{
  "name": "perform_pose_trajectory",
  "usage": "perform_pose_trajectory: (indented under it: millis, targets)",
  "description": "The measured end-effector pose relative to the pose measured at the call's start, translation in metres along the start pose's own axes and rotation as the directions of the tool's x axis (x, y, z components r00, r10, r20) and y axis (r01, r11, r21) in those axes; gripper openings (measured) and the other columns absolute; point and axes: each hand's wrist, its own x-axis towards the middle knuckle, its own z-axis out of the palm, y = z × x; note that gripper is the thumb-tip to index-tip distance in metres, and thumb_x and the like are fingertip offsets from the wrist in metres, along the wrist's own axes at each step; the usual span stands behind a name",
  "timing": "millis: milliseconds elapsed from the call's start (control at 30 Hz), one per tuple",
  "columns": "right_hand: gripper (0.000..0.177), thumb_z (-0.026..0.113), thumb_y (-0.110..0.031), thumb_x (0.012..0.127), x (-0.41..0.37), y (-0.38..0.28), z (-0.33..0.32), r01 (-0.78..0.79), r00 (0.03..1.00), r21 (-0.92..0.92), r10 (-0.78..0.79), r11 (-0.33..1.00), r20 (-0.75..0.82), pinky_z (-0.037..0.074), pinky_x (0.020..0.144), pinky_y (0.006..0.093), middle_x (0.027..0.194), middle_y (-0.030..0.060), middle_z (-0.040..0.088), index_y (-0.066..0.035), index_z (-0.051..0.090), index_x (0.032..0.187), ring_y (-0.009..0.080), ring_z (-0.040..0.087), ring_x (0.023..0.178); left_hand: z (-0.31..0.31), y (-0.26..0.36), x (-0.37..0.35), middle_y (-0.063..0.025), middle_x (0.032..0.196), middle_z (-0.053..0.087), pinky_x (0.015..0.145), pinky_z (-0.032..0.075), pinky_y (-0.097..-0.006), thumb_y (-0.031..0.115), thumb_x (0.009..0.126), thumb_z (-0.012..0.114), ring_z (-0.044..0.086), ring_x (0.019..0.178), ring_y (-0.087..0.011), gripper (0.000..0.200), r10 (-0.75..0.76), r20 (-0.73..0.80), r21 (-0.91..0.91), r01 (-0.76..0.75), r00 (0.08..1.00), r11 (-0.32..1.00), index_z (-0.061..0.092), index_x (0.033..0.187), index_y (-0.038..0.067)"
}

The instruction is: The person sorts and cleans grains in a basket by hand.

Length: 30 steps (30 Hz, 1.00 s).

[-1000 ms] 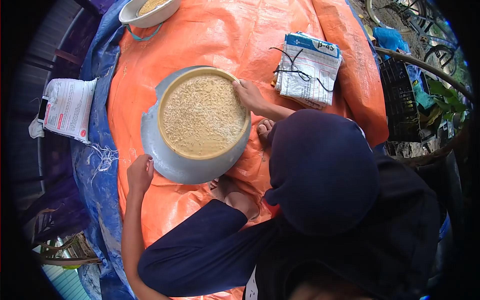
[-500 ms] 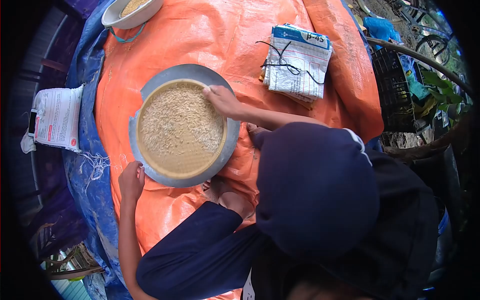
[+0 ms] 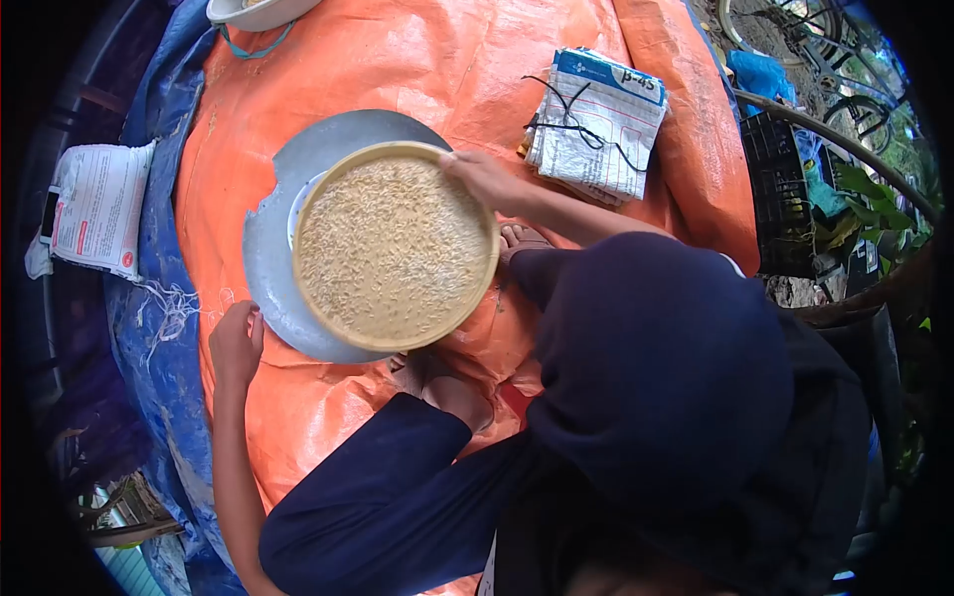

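Observation:
A round woven basket (image 3: pixel 393 248) with a raised rim carries pale grains, likely rice, spread over most of its bottom. My right hand (image 3: pixel 482 179) grips its upper right rim. Beneath it lies a wide grey metal tray (image 3: pixel 273 233) with a ragged left edge, partly covered by the basket. A thin strip of a white dish-like rim (image 3: pixel 295 214) shows between the two. My left hand (image 3: pixel 237 343) is curled closed just beyond the tray's lower left edge, apart from the basket. Whatever its fingers may hold is hidden.
An orange tarp (image 3: pixel 348 60) covers the ground, with a blue tarp (image 3: pixel 149 348) along the left. Folded sacks (image 3: pixel 596 129) tied with black cord lie upper right. A white printed bag (image 3: pixel 99 209) sits left, a white basin (image 3: pixel 258 12) at the top, a black crate (image 3: pixel 780 189) at right.
The basket has shifted right over the tray with my right hand, exposing more of the tray's left side. The grains are spread wider. My left hand has moved slightly left and up.

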Motion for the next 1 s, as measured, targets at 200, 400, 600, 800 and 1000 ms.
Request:
perform_pose_trajectory:
  millis: [200, 400, 600, 800, 1000]
  targets:
    - [0.039, 0.044, -0.034, 0.100, 0.016, -0.023, 0.016, 0.202, 0.979, -0.034, -0.202, 0.979, -0.021, 0.048, 0.074, 0.0293, 0.088, 0.0044, 0.064, 0.001, 0.062, 0.105, 0.0105, 0.058, 0.080, 0.010, 0.004, 0.005, -0.0096, 0.084, 0.065, 0.064, 0.049, -0.0369, 0.010, 0.085, 0.062, 0.064, 0.072, -0.0258, 0.011, -0.011, 0.037, -0.005, 0.011, 0.999, 1.000, 0.060, 0.094, 0.004]
    - [0.039, 0.047, -0.035, 0.099, 0.002, -0.010, -0.011, 0.002, 1.000, 0.167, -0.001, 0.986, -0.007, 0.046, 0.068, 0.0326, 0.083, 0.0035, 0.061, 0.001, 0.063, 0.102, 0.0110, 0.055, 0.073, 0.006, -0.002, 0.006, -0.0102, 0.084, 0.066, 0.063, 0.049, -0.0359, 0.008, 0.085, 0.062, 0.065, 0.072, -0.0250, 0.010, 0.001, -0.004, -0.032, -0.001, 1.000, 0.999, 0.061, 0.094, 0.004]
    - [0.039, 0.045, -0.035, 0.100, 0.017, -0.007, -0.010, 0.224, 0.974, 0.019, -0.223, 0.974, -0.032, 0.044, 0.067, 0.0303, 0.081, 0.0006, 0.059, 0.000, 0.063, 0.099, 0.0090, 0.052, 0.073, 0.017, 0.004, 0.006, -0.0117, 0.081, 0.065, 0.063, 0.049, -0.0364, 0.009, 0.084, 0.064, 0.065, 0.070, -0.0260, 0.011, -0.009, 0.090, -0.056, 0.014, 0.996, 0.998, 0.061, 0.093, 0.004]
    - [0.038, 0.044, -0.034, 0.100, -0.002, -0.010, -0.009, 0.049, 0.994, 0.299, -0.075, 0.953, 0.076, 0.047, 0.067, 0.0284, 0.085, 0.0016, 0.061, 0.000, 0.061, 0.103, 0.0085, 0.056, 0.075, 0.020, 0.003, 0.008, -0.0115, 0.081, 0.065, 0.064, 0.050, -0.0374, 0.009, 0.084, 0.064, 0.064, 0.070, -0.0272, 0.012, 0.035, 0.093, -0.047, -0.031, 0.995, 0.998, 0.062, 0.095, 0.005]
    - [0.038, 0.045, -0.036, 0.101, 0.028, 0.006, 0.026, 0.228, 0.970, 0.029, -0.229, 0.973, 0.080, 0.046, 0.073, 0.0260, 0.089, 0.0000, 0.060, -0.002, 0.060, 0.108, 0.0073, 0.054, 0.079, 0.024, 0.000, 0.014, -0.0115, 0.085, 0.065, 0.064, 0.050, -0.0369, 0.009, 0.083, 0.065, 0.065, 0.072, -0.0272, 0.013, 0.007, 0.176, 0.000, -0.007, 0.984, 1.000, 0.062, 0.095, 0.005]
